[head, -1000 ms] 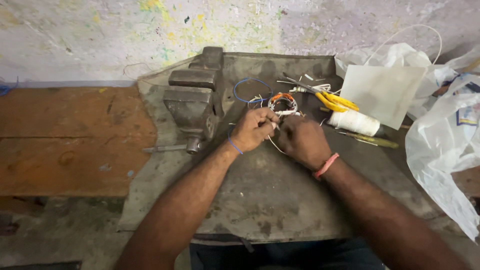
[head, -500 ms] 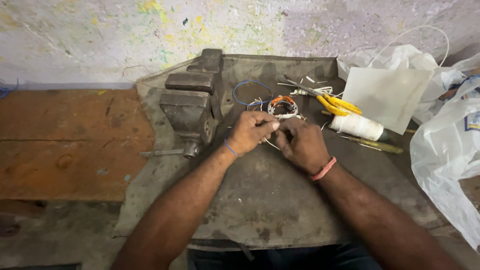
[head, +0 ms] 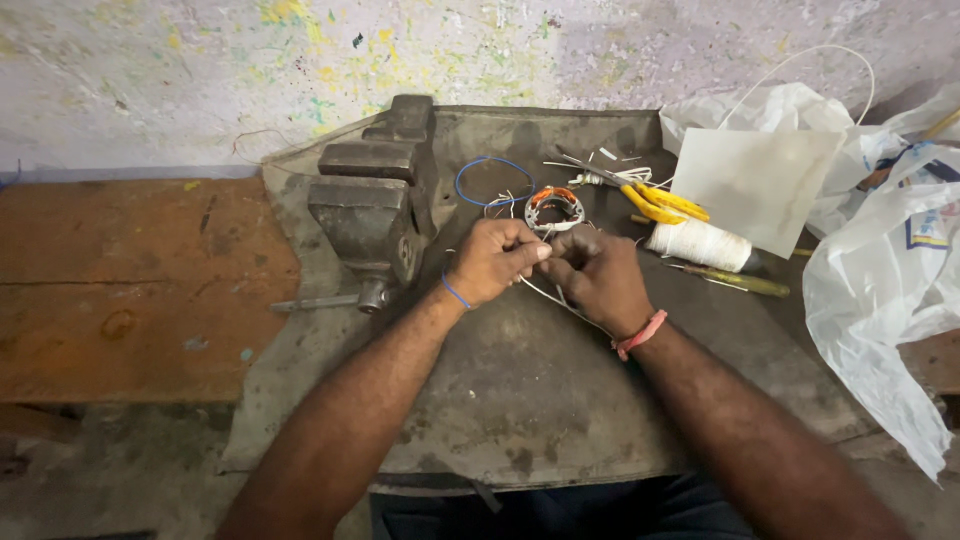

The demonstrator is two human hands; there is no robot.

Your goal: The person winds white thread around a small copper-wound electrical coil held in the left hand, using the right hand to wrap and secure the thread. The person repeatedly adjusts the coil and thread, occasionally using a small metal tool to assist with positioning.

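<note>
My left hand [head: 497,260] and my right hand [head: 598,275] meet fingertip to fingertip over the grey metal bench top [head: 520,400]. Both pinch thin white wire [head: 545,297] that trails down and right under my right palm. Just beyond the fingers lies a small round stator with orange winding ends [head: 555,208]. A blue band circles my left wrist and a red band my right.
A heavy bench vise [head: 375,205] stands left of my hands. A blue wire loop [head: 492,180], yellow-handled pliers [head: 650,200], a white thread spool [head: 700,245], a screwdriver [head: 725,280], a white sheet [head: 755,185] and plastic bags [head: 880,270] lie right. A wooden bench [head: 130,280] is at left.
My hands have stayed together near the stator, fingers shifting slightly on the wire. The view has shifted a little.
</note>
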